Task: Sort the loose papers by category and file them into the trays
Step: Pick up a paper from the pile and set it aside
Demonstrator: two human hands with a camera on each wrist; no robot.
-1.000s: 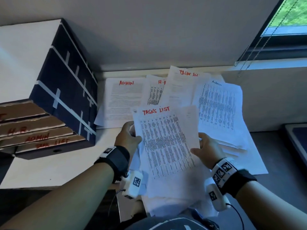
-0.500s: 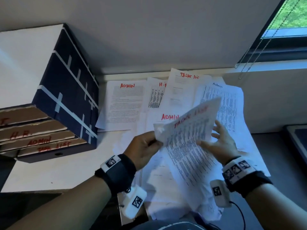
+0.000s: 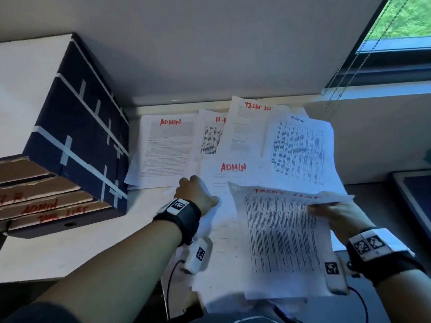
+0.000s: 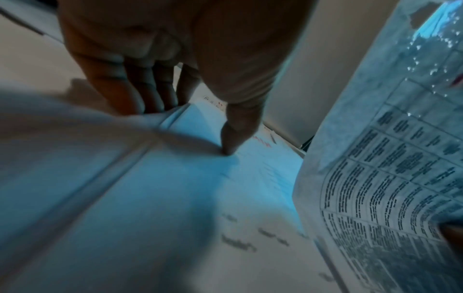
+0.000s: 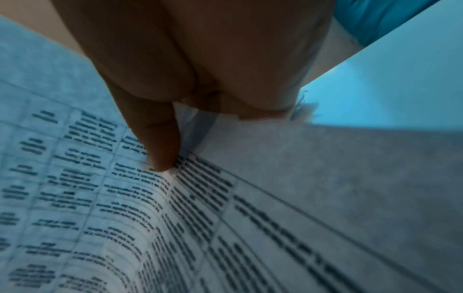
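A table-printed sheet headed TASKS LIST (image 3: 279,234) hangs over the paper pile, and my right hand (image 3: 326,210) pinches its right edge, thumb on top. In the right wrist view that thumb presses on the sheet (image 5: 100,198) and the fingers of the right hand (image 5: 175,150) are hidden beneath it. My left hand (image 3: 198,190) grips the left edge of a sheet headed ADMIN (image 3: 233,167). The left wrist view shows the left hand (image 4: 190,123) with its thumb on this sheet (image 4: 200,198) and its fingers tucked under. Stacked cardboard trays (image 3: 46,206) marked H.R, ADMIN and TASK LIST stand at the left.
More sheets fan out at the back: another ADMIN page (image 3: 168,148), an H.R page (image 3: 212,136), a TASK page (image 3: 247,127) and a printed Admin table (image 3: 300,148). A dark blue taped box (image 3: 77,127) tops the trays. A window (image 3: 408,17) with a blind cord (image 3: 345,73) is at the upper right.
Both hands held the TASKS LIST sheet a second ago. My left hand let go and took the ADMIN sheet beneath; my right hand swung the TASKS LIST sheet to the right.
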